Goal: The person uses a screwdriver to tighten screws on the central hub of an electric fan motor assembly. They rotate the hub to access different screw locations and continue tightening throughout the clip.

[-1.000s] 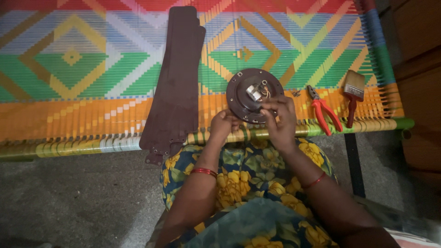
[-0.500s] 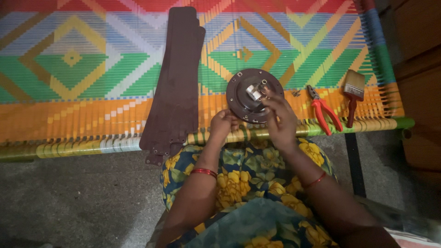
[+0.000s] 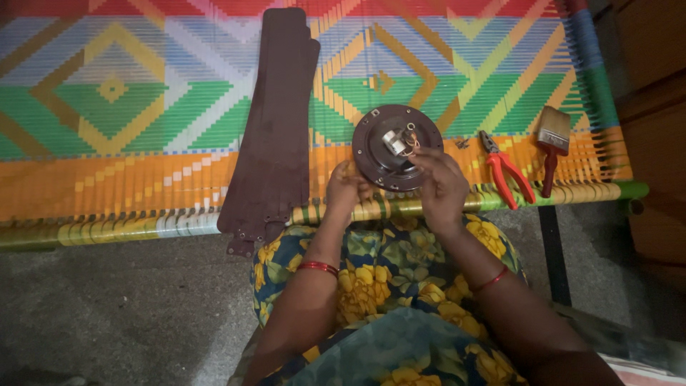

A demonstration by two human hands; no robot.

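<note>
Left hand grips the rim of the fan motor at the woven cot's near edge, right hand pinches at its hub wiring (keep it braced flat, tug wires gently).

A woven cot is seen across the upper half of the view, strung with bright bands in red, blue, green, yellow and orange that are worked into diamond and zigzag patterns. Its near edge is formed by a round rail wrapped in green, yellow and white cord, and the right end of that rail is left bare and green at the near right corner. A dark leg is set under that corner. Below the cot, a rough grey floor is shown. At the right edge, brown wooden furniture is partly seen. The scene is dimly lit.
</note>
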